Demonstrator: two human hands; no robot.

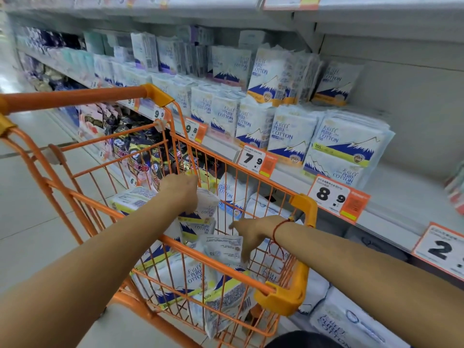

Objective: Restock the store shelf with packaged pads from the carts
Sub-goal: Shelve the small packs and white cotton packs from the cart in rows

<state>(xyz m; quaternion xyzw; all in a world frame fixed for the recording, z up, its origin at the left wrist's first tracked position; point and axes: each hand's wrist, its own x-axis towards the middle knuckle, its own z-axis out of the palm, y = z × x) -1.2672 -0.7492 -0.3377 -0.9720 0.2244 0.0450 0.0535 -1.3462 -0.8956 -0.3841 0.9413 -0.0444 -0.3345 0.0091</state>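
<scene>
Your left hand (181,190) gripped a pad pack (206,205) inside the orange cart (297,296); your right hand (252,233) reached in near the cart's right rim, fingers spread.

Pretty standard shop aisle here. The floor (32,197) is pale, glossy tile with thin dark grout lines, and there's a bright washed-out glare way down the far left end. The right side is grey metal shelving (414,96) with a plain grey back panel, stacked in tiers running off into the distance. Orange and white price tags (337,197) are clipped along the shelf edges. Lighting is cool and even, overall bluish.
</scene>
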